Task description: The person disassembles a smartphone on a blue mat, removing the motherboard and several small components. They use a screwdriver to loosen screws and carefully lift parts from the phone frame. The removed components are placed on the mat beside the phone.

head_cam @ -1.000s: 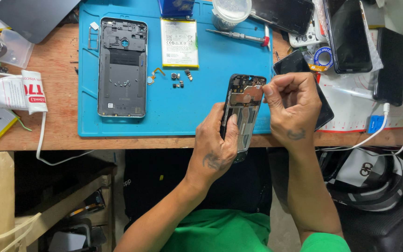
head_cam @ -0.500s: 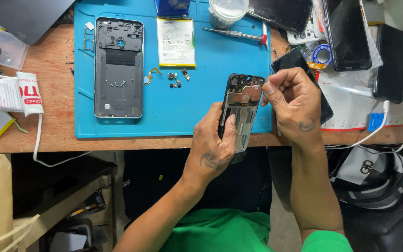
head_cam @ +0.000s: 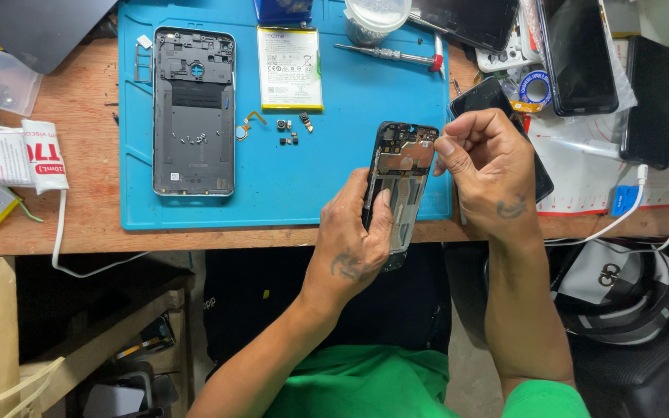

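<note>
My left hand grips an opened phone body by its lower half, circuit side up, over the front edge of the blue mat. My right hand is at the phone's top right corner, thumb and forefinger pinched on its upper edge near the copper-coloured board. On the mat lie the grey back cover, a white battery and several tiny loose parts. A screwdriver with a red end rests at the mat's far side.
A white glue tube and a white cable lie at the left on the wooden bench. Several dark phones and screens crowd the right side, with a tape roll. A clear tub stands at the back.
Both hands and the phone body stay in nearly the same place; my right fingers have shifted slightly at the phone's top corner.
</note>
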